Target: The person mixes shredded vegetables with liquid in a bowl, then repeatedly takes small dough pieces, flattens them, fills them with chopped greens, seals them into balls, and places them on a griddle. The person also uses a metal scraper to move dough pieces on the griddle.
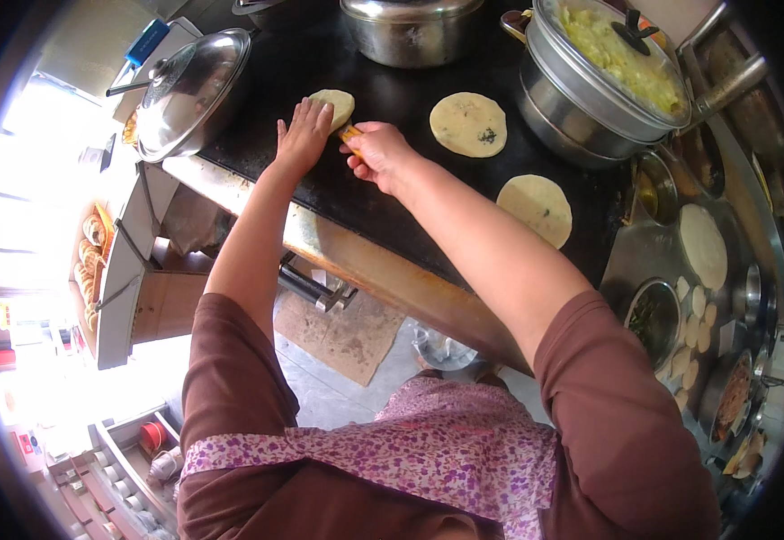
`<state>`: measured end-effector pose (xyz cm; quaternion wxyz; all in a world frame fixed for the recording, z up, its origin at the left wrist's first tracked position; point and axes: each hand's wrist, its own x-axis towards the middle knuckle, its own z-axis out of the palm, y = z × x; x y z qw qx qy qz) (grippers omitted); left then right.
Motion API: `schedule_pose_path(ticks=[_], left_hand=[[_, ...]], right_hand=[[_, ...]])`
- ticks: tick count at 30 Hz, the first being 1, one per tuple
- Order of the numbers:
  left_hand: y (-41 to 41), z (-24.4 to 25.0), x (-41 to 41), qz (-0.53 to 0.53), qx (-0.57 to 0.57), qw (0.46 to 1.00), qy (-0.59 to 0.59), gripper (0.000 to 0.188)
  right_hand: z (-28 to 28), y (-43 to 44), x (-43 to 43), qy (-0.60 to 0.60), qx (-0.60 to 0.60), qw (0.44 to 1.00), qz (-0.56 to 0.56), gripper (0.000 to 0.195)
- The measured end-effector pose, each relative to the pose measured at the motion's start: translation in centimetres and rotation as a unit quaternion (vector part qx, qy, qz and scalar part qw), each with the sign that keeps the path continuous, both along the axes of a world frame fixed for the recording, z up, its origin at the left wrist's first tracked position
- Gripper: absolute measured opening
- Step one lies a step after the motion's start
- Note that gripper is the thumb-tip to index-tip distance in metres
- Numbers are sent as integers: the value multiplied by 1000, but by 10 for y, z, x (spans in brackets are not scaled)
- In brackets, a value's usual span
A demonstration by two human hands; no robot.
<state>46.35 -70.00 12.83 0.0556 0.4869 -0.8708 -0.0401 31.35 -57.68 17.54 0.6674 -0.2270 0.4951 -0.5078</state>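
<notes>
Several round flatbreads lie on a black griddle [392,94]. My left hand [305,135] rests with its fingers spread on the near left edge of the farthest-left flatbread [336,104]. Close to its right, my right hand [379,154] grips a yellow-orange handle [351,137]; the tool's far end is at or under that bread's near edge and is mostly hidden. A second flatbread [468,125], with a dark green patch, lies to the right of my right hand. Beyond my right forearm is a third flatbread [537,206], partly covered by the arm.
A lidded wok [196,94] stands at the griddle's left, a steel pot [412,34] at the back and a steamer [594,88] at the right. The metal counter on the right holds a bowl of chopped greens [649,322], dough rounds [692,331] and a large dough sheet [703,246].
</notes>
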Motion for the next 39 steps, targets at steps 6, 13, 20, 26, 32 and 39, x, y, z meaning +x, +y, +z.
schedule_pose_path(ticks=[6, 13, 20, 26, 32, 39], left_hand=[[12, 12, -33, -27, 85, 989, 116, 55], [15, 66, -37, 15, 33, 831, 555, 55], [83, 92, -1, -34, -7, 838, 545, 38], [193, 108, 28, -185, 61, 902, 384, 38], [248, 92, 63, -173, 126, 902, 375, 33], [358, 109, -23, -211, 168, 859, 434, 31]], right_hand=[[-10, 37, -42, -84, -58, 995, -19, 34], [-3, 58, -71, 578, -326, 742, -90, 51], [37, 114, -82, 247, -284, 919, -114, 50], [60, 292, -140, 117, -159, 970, -143, 43], [46, 478, -187, 166, -45, 881, -441, 41], [-8, 666, -272, 214, 76, 754, -616, 35]])
